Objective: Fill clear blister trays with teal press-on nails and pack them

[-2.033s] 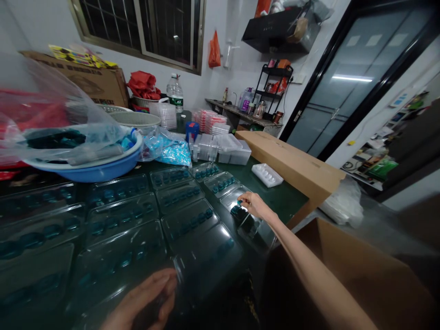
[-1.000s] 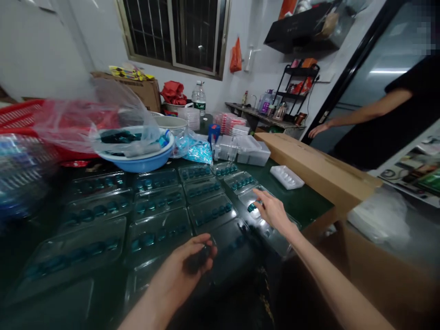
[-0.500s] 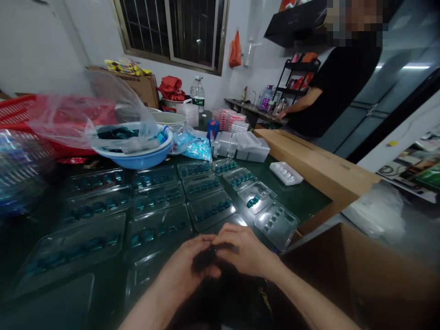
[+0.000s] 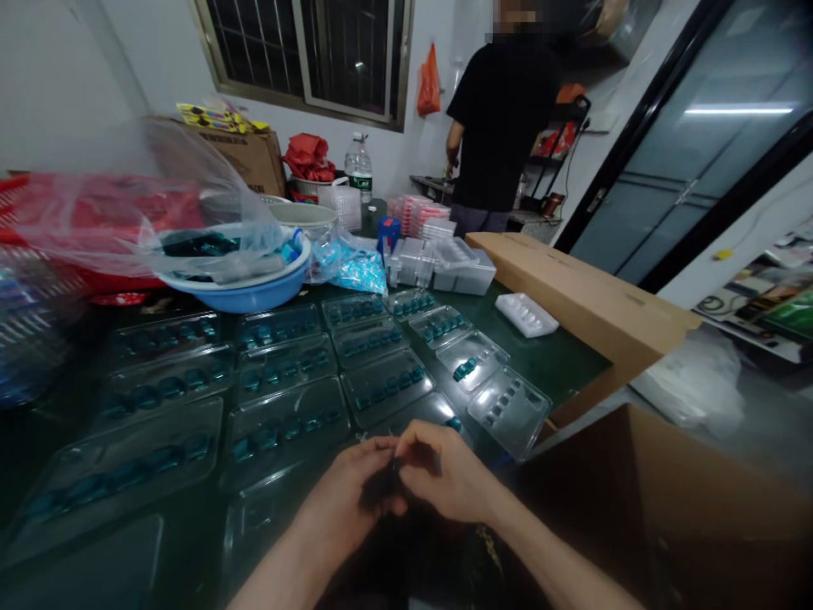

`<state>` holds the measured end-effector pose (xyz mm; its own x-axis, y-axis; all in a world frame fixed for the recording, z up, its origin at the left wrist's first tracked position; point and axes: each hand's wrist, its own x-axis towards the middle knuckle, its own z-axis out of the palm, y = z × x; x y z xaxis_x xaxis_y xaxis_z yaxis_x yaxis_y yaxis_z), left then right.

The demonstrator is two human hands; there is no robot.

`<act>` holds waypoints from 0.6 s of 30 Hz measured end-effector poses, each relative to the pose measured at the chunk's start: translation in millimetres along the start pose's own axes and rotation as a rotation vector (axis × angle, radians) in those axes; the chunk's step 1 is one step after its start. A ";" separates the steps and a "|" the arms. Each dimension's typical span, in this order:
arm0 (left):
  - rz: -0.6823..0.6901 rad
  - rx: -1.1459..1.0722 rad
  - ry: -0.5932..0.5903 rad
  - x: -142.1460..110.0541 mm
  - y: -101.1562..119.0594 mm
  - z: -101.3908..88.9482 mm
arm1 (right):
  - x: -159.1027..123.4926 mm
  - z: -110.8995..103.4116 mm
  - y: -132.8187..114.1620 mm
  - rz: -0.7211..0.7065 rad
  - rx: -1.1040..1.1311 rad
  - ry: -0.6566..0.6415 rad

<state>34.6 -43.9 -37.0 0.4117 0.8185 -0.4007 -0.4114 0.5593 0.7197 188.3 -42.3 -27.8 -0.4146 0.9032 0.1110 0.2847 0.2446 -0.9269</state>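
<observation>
Our left hand [image 4: 349,487] and right hand [image 4: 448,474] meet, fingers [image 4: 427,435] curled inward; shadow keeps us from telling what they hold. Teal pieces [image 4: 465,369] sit in clear trays [image 4: 526,426] just beyond, on the tabletop [image 4: 562,360]. A blue basin [image 4: 254,294] and cardboard box [image 4: 588,292] stand farther off.

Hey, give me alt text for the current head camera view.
A person's bare left hand and bare right hand meet in the foreground, whatever is between them too dark to identify. Ahead, rows of clear rectangular plastic trays, many holding glossy teal pieces, lie on a dark green tabletop. Another person in a black shirt stands farther back.
</observation>
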 end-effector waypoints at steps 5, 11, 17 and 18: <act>0.017 0.023 0.040 2.0 -0.7 -0.2 | -0.3 3.3 3.8 0.099 0.201 0.119; 0.028 -0.001 0.077 -1.9 3.5 2.9 | 3.3 0.4 10.6 0.144 0.415 0.262; 0.040 0.010 0.042 1.3 1.5 2.8 | 4.8 9.5 15.9 0.101 0.370 0.315; 0.041 0.016 0.070 1.9 1.4 1.5 | 4.1 10.3 15.2 0.074 0.339 0.315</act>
<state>36.1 -41.8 -35.9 0.3362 0.8484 -0.4089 -0.4138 0.5231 0.7451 182.0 -38.5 -45.1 -0.1060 0.9898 0.0953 -0.0168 0.0941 -0.9954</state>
